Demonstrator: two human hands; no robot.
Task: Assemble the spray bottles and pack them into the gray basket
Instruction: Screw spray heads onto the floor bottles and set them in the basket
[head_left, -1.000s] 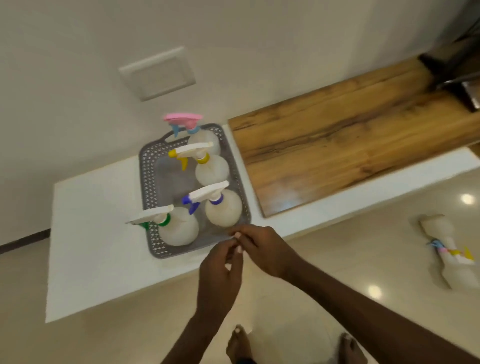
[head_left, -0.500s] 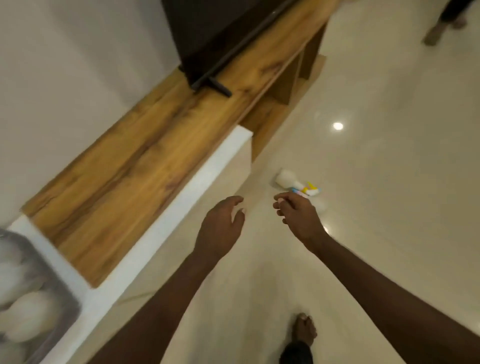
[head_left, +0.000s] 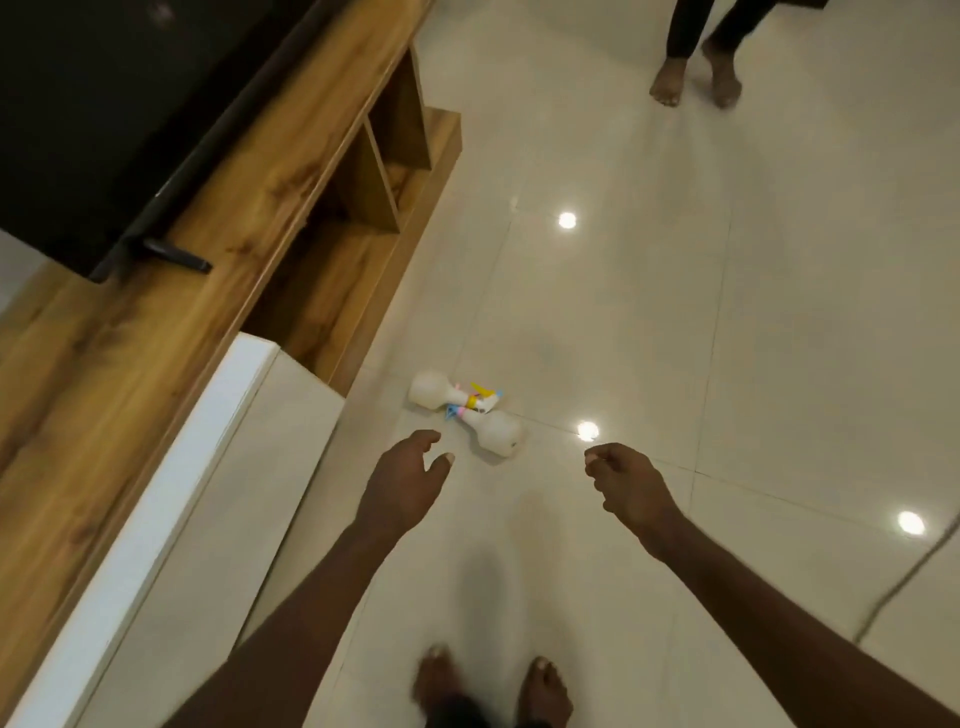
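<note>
Two white spray bottles (head_left: 465, 413) lie on the tiled floor (head_left: 675, 312), nozzles touching. Left hand (head_left: 402, 488) loosely open, empty; right hand (head_left: 626, 486) loosely curled, empty, both above floor near bottles.

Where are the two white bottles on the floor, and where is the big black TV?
Far bottle (head_left: 429, 391): head view, on its round white body.
Near bottle (head_left: 500, 435): head view, on its white body, lying on the floor.
TV (head_left: 104, 104): head view, on its black screen.
</note>
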